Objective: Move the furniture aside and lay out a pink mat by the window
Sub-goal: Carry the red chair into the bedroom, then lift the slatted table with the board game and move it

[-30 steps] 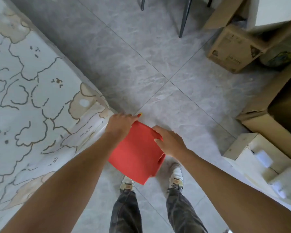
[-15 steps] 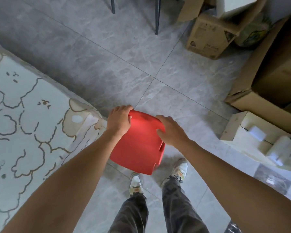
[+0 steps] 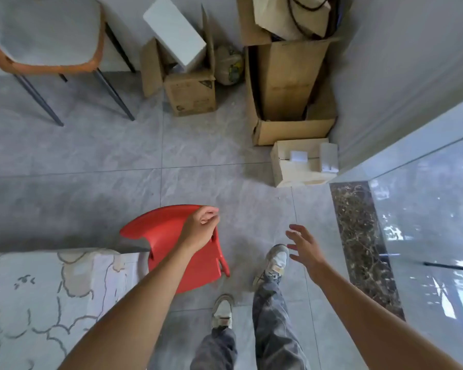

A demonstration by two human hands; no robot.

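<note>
At the bottom of the frame stand the person's legs in dark grey trousers (image 3: 273, 329), with a pale shoe (image 3: 222, 312) near the lower centre and the other shoe (image 3: 274, 260) stepped forward to its right, both on the grey tiled floor (image 3: 91, 196). A pale patterned rug (image 3: 38, 295) with brown cartoon outlines fills the lower left, and its upper edge hides part of the red stool (image 3: 166, 236), which sits just left of centre. The left hand (image 3: 199, 231) grips the stool's upper right rim, fingers curled over the edge; whether the stool's feet touch the floor I cannot tell. The right hand (image 3: 304, 248) hangs in the air right of centre, fingers spread and straight, holding nothing, well apart from the stool. Right of it a dark marbled strip (image 3: 364, 236) runs along the floor beside a glass pane (image 3: 433, 209) at the right edge. Further up, a small whitish box (image 3: 300, 166) stands against the wall, touching a large open cardboard box (image 3: 289, 84) behind it. Left of that is a smaller cardboard box (image 3: 190, 92) with a white block (image 3: 174, 30) sticking out. In the upper left stands a chair (image 3: 43, 36) with a grey seat, orange rim and dark legs.
</note>
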